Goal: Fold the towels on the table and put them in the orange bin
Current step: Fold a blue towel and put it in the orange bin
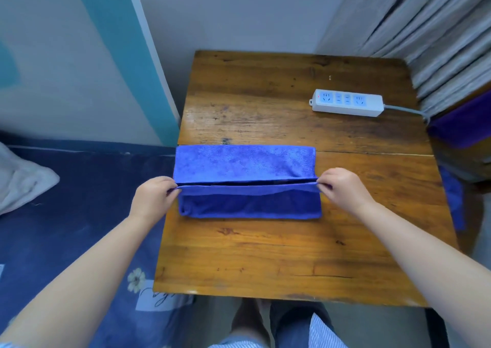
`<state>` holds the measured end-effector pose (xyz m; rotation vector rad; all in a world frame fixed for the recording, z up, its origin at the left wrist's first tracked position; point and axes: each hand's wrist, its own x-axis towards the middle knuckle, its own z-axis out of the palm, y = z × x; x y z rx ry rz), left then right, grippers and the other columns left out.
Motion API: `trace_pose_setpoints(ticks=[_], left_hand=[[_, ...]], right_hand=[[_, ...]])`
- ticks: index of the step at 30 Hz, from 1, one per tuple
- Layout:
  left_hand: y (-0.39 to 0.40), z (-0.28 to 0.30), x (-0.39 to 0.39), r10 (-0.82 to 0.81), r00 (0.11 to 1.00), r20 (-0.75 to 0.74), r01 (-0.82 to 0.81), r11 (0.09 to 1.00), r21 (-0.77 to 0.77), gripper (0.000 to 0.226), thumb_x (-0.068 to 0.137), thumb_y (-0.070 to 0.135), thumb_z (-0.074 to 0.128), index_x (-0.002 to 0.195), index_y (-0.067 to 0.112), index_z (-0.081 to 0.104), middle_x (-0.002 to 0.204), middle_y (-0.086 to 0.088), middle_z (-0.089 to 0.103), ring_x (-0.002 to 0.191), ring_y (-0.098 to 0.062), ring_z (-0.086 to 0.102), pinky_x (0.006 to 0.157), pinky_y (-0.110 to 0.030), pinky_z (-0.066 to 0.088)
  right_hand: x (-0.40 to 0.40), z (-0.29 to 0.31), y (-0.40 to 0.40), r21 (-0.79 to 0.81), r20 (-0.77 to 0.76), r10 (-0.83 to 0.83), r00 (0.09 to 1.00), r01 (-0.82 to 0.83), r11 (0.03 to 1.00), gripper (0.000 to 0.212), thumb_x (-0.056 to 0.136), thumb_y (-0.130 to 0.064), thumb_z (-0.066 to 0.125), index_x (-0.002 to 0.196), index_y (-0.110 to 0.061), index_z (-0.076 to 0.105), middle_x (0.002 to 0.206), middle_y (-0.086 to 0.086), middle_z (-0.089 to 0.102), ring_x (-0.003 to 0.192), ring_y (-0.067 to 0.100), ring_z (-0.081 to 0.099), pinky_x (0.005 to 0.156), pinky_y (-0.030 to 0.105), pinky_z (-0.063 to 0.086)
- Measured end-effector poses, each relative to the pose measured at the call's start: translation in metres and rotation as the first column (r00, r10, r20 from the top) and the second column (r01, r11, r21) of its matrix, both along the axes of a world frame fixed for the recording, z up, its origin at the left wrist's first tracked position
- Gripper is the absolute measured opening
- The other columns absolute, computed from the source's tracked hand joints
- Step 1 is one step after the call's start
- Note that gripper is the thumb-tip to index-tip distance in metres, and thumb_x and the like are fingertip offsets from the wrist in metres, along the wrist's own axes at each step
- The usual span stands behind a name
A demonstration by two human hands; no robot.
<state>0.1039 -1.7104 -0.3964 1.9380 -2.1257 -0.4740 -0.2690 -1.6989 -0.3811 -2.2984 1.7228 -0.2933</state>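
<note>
1. Head view, layout: the towel [245,181] lies along the left edge of the tabletop [279,254], about midway between the near and far edges, with its left end at or just over that edge. A power strip [348,102] sits well apart near the far right corner. The orange bin is not in view.

2. Head view, step in hand: the near long edge of the towel is lifted and is being carried over toward the far long edge, a lengthwise fold. The far half lies flat on the tabletop; the near half forms a raised flap with a dark gap beneath it.

3. Head view, procedure (judgement):
   - Keep both ends of the lifted edge level, so that it stays taut and straight between the hands.
   - Lay the lifted edge onto the far edge with the corners matched.
   - Keep the far half from sliding; it has little to hold it on the smooth wood.
   - Release only once the flap lies flat, then smooth toward the crease.

4. Head view, left hand [153,199]: the fingers are closed in a pinch on the left end of the lifted edge, thumb against fingertips. Nothing else is held.

5. Head view, right hand [344,188]: the fingers are closed in a matching pinch on the right end of the same edge, at the same height.

6. Head view, surroundings: purple cloth [462,127] hangs beyond the right edge, whether a towel cannot be told.
</note>
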Motion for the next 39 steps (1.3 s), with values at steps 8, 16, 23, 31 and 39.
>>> trace_pose_setpoints(ticks=[8, 16, 23, 31, 39], left_hand=[[-0.047, 0.078, -0.009, 0.061, 0.988, -0.141, -0.077, 0.991, -0.113, 0.009, 0.078, -0.002, 0.065, 0.083, -0.008, 0.063, 0.082, -0.023, 0.066, 0.078, -0.036, 0.06, 0.072, -0.034, 0.043], [-0.095, 0.185, -0.03, 0.09, 0.992, 0.087, -0.065, 0.963, -0.261, 0.026, 0.092, 0.011, 0.046, 0.109, 0.008, 0.066, 0.11, -0.019, 0.06, 0.108, -0.034, 0.051, 0.08, -0.035, 0.042], [-0.109, 0.253, -0.043, 0.151, 0.987, 0.054, -0.108, 0.876, -0.469, 0.028, 0.095, 0.016, 0.042, 0.102, 0.002, 0.065, 0.104, -0.023, 0.064, 0.097, -0.039, 0.057, 0.073, -0.038, 0.041], [-0.101, 0.267, -0.046, 0.087, 0.995, -0.057, -0.104, 0.848, -0.519, 0.024, 0.093, 0.012, 0.046, 0.101, 0.002, 0.067, 0.097, -0.025, 0.065, 0.091, -0.039, 0.058, 0.071, -0.038, 0.042], [-0.1, 0.271, -0.063, 0.02, 0.984, -0.176, -0.112, 0.842, -0.527, 0.022, 0.087, 0.006, 0.049, 0.095, 0.004, 0.068, 0.099, -0.021, 0.067, 0.091, -0.038, 0.06, 0.072, -0.036, 0.044]], right_hand=[[-0.011, 0.084, -0.049, -0.109, -0.044, -0.103, 0.994, 0.098, 0.989, 0.012, 0.082, 0.002, 0.058, 0.088, 0.007, 0.067, 0.089, 0.023, 0.07, 0.085, 0.038, 0.063, 0.075, 0.038, 0.049], [-0.006, 0.175, -0.088, -0.257, -0.176, -0.227, 0.958, 0.177, 0.95, 0.025, 0.087, 0.002, 0.042, 0.104, 0.006, 0.06, 0.107, 0.025, 0.057, 0.106, 0.035, 0.049, 0.084, 0.04, 0.039], [-0.008, 0.248, -0.096, -0.485, -0.008, -0.407, 0.913, 0.352, 0.8, 0.026, 0.085, -0.001, 0.045, 0.102, 0.005, 0.063, 0.107, 0.026, 0.058, 0.105, 0.038, 0.05, 0.084, 0.042, 0.04], [-0.007, 0.259, -0.081, -0.505, 0.2, -0.399, 0.895, 0.443, 0.741, 0.025, 0.086, 0.003, 0.043, 0.1, 0.009, 0.064, 0.103, 0.029, 0.058, 0.102, 0.039, 0.051, 0.084, 0.039, 0.036], [-0.004, 0.268, -0.074, -0.495, 0.196, -0.421, 0.886, 0.46, 0.737, 0.024, 0.084, -0.002, 0.041, 0.098, 0.004, 0.059, 0.104, 0.027, 0.06, 0.099, 0.04, 0.055, 0.08, 0.038, 0.038]])
